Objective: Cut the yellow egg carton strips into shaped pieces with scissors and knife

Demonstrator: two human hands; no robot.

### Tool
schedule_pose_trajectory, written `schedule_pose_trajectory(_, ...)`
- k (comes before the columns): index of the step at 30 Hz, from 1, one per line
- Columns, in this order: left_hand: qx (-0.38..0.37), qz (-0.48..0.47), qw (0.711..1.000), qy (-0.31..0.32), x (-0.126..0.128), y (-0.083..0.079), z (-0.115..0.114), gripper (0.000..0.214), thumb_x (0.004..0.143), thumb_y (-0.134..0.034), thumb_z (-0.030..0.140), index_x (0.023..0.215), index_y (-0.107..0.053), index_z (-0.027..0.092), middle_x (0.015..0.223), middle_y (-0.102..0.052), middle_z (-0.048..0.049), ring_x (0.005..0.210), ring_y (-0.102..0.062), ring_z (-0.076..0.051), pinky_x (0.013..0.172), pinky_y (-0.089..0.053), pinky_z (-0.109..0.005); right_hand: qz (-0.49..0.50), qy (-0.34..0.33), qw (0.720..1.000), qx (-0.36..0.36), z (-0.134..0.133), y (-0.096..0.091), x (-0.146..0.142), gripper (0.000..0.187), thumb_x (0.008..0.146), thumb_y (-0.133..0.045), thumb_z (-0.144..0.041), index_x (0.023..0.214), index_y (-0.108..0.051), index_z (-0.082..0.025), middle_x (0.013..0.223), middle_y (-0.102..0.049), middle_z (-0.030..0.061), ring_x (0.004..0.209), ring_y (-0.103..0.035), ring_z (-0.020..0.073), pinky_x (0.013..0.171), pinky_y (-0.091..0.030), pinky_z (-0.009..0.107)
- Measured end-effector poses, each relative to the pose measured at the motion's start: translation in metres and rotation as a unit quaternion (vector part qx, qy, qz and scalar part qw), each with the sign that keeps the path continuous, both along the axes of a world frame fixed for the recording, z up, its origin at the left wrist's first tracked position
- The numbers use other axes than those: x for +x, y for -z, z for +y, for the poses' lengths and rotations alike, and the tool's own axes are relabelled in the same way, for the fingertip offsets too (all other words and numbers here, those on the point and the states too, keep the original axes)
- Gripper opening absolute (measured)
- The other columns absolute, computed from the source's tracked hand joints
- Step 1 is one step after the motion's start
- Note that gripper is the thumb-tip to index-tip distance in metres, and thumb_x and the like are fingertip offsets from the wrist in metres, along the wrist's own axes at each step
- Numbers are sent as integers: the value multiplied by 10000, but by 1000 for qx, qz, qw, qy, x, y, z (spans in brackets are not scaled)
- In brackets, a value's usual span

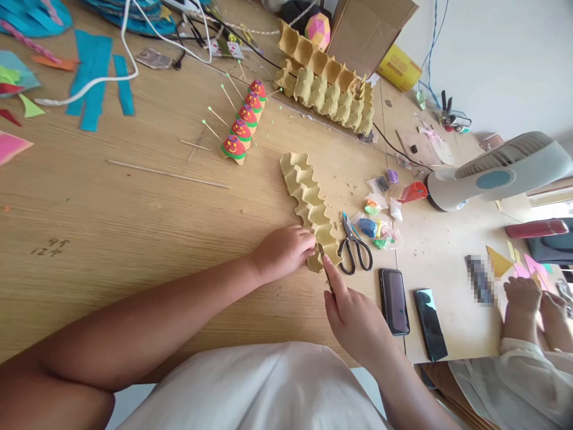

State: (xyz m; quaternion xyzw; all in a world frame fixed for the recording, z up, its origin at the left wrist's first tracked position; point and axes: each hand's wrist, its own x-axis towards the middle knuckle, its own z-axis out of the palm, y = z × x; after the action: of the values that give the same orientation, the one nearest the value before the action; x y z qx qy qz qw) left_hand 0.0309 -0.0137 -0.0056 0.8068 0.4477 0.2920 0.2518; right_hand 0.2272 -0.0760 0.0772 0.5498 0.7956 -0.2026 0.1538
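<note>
A pale yellow egg carton strip (308, 191) lies on the table in front of me. My left hand (286, 254) is closed on its near left edge, the fingers bent over the rim. Just right of it, my right hand (353, 319) grips a slim knife (329, 276), forefinger stretched along it. The tip of the knife touches the near end of the strip, between two cups; how deep it goes is hidden. Black-handled scissors (353, 245) rest half open beside the carton, close to my right hand.
A painted caterpillar (242, 128) with stick feelers stands further back. Behind it are more egg cartons (329, 77). Bags of coloured clay (369, 227), two phones (394, 301) and a white fan (478, 179) lie to the right. Another person's hands (523, 295) are at the far right.
</note>
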Motion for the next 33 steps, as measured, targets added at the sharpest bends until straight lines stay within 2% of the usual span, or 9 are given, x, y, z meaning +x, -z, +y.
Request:
schedule_pose_trajectory(3,0,-3,1000,-7,0,-1,-1,192,959,-569,203,768,-568,175,785,-631,-28,796,-557,-185,709,-403,-311,28,2,999,18,5,4,-3,646,1009,-302,-248,1623,-106,-190,925,-768,69,746,-716,233,588,-412,286)
schedule_pose_trajectory(9,-5,3,1000,-3,0,1,0,163,922,-630,200,768,-581,179,797,-649,-22,816,-567,-193,710,-398,-312,4,3,1000,-4,-1,0,0,634,1014,-290,-253,1622,-121,-189,795,-749,33,648,-684,226,526,-355,279)
schedule_pose_trajectory(15,0,-13,1000,-6,-1,1,0,193,955,-575,209,764,-574,179,789,-642,-28,802,-566,-184,719,-404,-310,28,4,999,21,7,5,-4,651,1005,-299,-248,1624,-105,-197,891,-759,61,748,-712,237,591,-410,289)
schedule_pose_trajectory(20,-8,-2,1000,-3,0,2,0,160,925,-628,208,772,-587,181,803,-655,-21,818,-569,-191,726,-404,-312,7,12,1000,-18,-2,-3,0,640,1011,-287,-254,1624,-118,-192,798,-746,41,658,-688,230,536,-359,284)
schedule_pose_trajectory(27,1,-3,1000,-17,0,-1,-1,183,938,-590,187,757,-574,179,774,-638,-31,792,-567,-187,689,-395,-305,15,7,1000,15,1,3,-5,645,1004,-288,-247,1622,-115,-178,834,-750,54,685,-691,228,557,-376,282)
schedule_pose_trajectory(33,-4,0,1000,-4,1,-1,0,175,919,-624,182,752,-575,182,782,-645,-25,800,-570,-189,702,-402,-303,18,4,1000,-3,-4,1,3,629,1006,-295,-241,1616,-152,-175,804,-748,43,660,-683,225,542,-362,281)
